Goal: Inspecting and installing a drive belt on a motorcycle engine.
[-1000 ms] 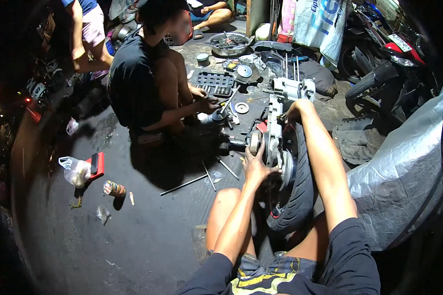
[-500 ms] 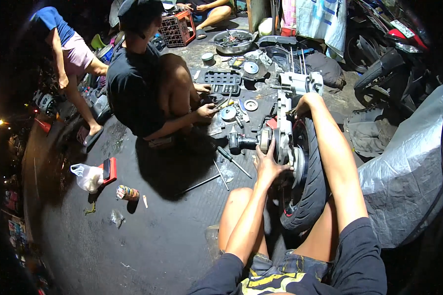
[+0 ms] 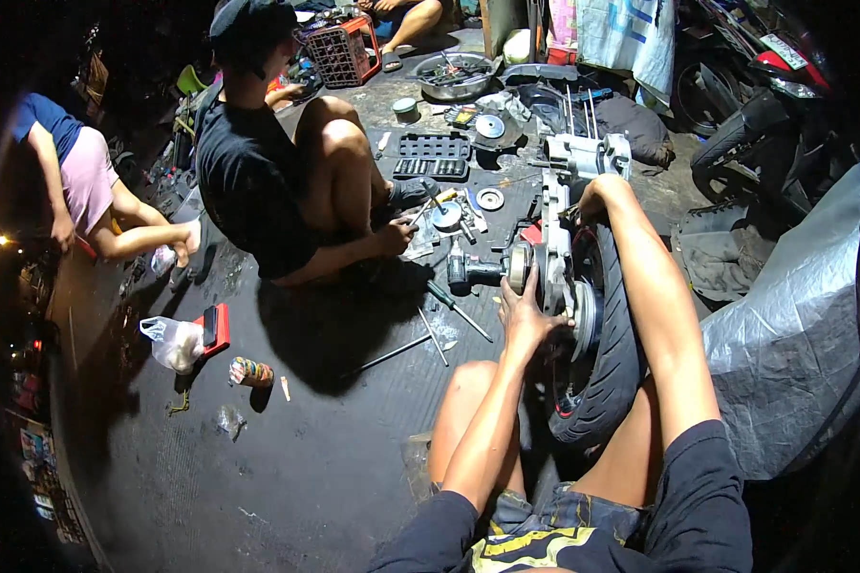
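A scooter engine casing (image 3: 556, 224) stands joined to a rear wheel (image 3: 613, 382) between my legs. My left hand (image 3: 528, 320) grips the casing's near end beside the wheel hub (image 3: 588, 320), thumb to the right and fingers spread forward. Over the casing's far part curls my right hand (image 3: 604, 196), its fingertips mostly hidden. A round metal drum (image 3: 519, 267) sits at the casing's left side, with a black power drill (image 3: 473, 269) against it. Close by on the ground lie a screwdriver (image 3: 459, 310) and a long metal rod (image 3: 392, 353).
A co-worker in black (image 3: 268, 181) squats at left, holding a thin tool. Beyond are a socket set (image 3: 432, 156), a metal basin (image 3: 454, 76) and a red crate (image 3: 344, 53). A silver cover (image 3: 784, 334) and a parked motorbike (image 3: 764, 143) flank my right. A can (image 3: 250, 372) stands left.
The co-worker's far hand has pulled back from beside the socket set. Another person at far left has bent lower and shifted left. My hands stay on the casing.
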Tool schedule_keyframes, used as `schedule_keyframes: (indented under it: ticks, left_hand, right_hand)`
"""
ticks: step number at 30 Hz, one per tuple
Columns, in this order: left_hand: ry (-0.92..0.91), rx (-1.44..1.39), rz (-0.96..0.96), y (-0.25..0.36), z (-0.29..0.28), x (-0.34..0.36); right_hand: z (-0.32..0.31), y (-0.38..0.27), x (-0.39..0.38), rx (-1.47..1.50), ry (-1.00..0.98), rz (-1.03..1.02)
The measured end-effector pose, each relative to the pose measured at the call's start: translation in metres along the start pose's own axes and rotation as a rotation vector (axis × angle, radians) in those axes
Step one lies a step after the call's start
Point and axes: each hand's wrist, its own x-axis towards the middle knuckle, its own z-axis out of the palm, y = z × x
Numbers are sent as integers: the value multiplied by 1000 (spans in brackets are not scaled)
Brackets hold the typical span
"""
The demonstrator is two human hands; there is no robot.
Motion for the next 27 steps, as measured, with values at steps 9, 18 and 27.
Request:
schedule_keyframes:
  ticks: [9,18,27]
  left_hand:
    - [36,-88,80,-7,4,2]
    - [15,-32,34,-2,0,4]
    - [6,58,-13,4,-5,3]
  right_hand:
    - [5,-7,-26,-74,-17,-6]
    - [11,-10,-50,-80,25,-17]
    - [8,-4,-37,-98,128,-29]
